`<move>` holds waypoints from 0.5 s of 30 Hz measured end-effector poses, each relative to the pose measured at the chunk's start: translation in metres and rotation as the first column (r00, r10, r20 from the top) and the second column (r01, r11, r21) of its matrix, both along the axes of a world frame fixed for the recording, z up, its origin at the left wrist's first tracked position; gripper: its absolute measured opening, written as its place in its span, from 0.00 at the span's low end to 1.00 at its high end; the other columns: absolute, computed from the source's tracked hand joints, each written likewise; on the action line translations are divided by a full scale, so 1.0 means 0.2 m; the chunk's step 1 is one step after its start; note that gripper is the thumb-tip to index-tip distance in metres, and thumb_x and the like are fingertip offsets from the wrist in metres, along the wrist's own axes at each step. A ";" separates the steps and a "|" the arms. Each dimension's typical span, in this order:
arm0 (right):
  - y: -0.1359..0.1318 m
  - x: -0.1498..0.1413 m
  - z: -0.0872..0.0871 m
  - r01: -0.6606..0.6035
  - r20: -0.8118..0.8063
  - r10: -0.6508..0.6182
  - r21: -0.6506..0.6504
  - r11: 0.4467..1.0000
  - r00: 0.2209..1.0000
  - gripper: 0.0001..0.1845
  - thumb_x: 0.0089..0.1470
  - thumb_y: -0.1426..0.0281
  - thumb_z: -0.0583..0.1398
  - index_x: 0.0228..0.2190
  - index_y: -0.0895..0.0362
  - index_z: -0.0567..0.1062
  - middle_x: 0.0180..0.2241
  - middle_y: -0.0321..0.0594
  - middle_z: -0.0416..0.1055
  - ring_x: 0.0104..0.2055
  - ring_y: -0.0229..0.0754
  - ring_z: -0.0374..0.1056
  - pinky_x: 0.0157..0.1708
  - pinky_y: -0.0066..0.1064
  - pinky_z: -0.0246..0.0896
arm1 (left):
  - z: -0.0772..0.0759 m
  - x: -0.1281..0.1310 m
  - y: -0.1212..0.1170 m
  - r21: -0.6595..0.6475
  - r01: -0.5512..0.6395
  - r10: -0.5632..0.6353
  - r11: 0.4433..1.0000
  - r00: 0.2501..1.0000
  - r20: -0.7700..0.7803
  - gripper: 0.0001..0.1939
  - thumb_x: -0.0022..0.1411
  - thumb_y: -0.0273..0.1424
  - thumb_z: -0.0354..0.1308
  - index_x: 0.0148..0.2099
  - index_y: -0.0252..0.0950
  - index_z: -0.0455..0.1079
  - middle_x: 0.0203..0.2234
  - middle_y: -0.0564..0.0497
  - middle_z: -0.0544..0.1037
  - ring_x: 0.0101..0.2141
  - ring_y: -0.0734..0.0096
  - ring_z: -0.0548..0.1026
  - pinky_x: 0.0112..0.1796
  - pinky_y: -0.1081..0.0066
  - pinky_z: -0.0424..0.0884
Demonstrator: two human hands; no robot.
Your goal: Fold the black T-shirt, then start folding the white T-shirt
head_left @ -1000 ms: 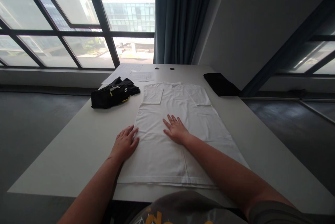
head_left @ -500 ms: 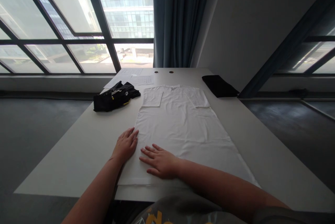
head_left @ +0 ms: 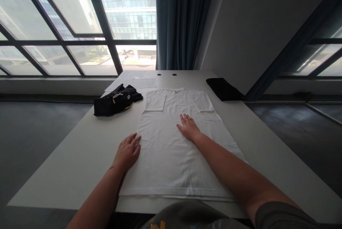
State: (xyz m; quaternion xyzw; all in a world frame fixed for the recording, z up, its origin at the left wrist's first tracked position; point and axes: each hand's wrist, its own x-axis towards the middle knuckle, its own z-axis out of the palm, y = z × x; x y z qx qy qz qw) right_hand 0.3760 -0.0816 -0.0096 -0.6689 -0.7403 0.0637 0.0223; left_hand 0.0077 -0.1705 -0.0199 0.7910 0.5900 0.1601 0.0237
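A white T-shirt lies spread on the white table, its collar at the far end and its hem towards me. Both short sleeves rest on the shirt's body near the collar. Faint creases run across the cloth, and one shows near the hem. My left hand lies at the shirt's left edge, fingers stretched out, fingertips touching the border of the cloth. On the middle of the shirt, below the collar, my right hand rests flat with its fingers extended. Neither hand grips anything.
A black folded bundle with white and yellow marks sits left of the shirt. Printed papers lie behind it. At the far right is a flat black folded cloth. The white table reaches towards a blue curtain.
My right hand has moved from the lower left of the shirt up and right to its middle. My left hand has stayed at the left edge.
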 end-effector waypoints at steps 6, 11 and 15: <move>-0.03 0.15 -0.09 -0.022 0.056 0.020 0.049 0.999 0.998 0.39 0.71 0.53 0.45 0.74 0.62 0.51 0.76 0.51 0.42 0.77 0.53 0.40 0.74 0.48 0.34 | 0.00 0.00 0.00 0.006 0.000 0.000 1.000 1.000 -0.003 0.24 0.71 0.37 0.50 0.65 0.43 0.71 0.66 0.45 0.70 0.64 0.53 0.68 0.63 0.51 0.66; -0.09 0.32 -0.12 -0.027 0.083 0.022 0.060 0.998 0.996 0.38 0.71 0.54 0.45 0.73 0.59 0.53 0.76 0.46 0.43 0.77 0.54 0.42 0.73 0.49 0.38 | 0.01 0.00 0.00 -0.020 0.003 -0.003 1.000 1.000 -0.006 0.24 0.72 0.37 0.49 0.66 0.42 0.70 0.66 0.45 0.69 0.65 0.53 0.67 0.64 0.50 0.66; -0.15 0.50 -0.14 0.035 0.122 -0.043 0.065 0.997 0.992 0.38 0.70 0.54 0.45 0.73 0.60 0.53 0.76 0.48 0.43 0.76 0.55 0.43 0.73 0.50 0.40 | 0.01 0.00 0.00 -0.028 -0.004 0.004 1.000 1.000 -0.010 0.24 0.72 0.37 0.49 0.66 0.42 0.70 0.66 0.45 0.69 0.65 0.53 0.66 0.64 0.50 0.65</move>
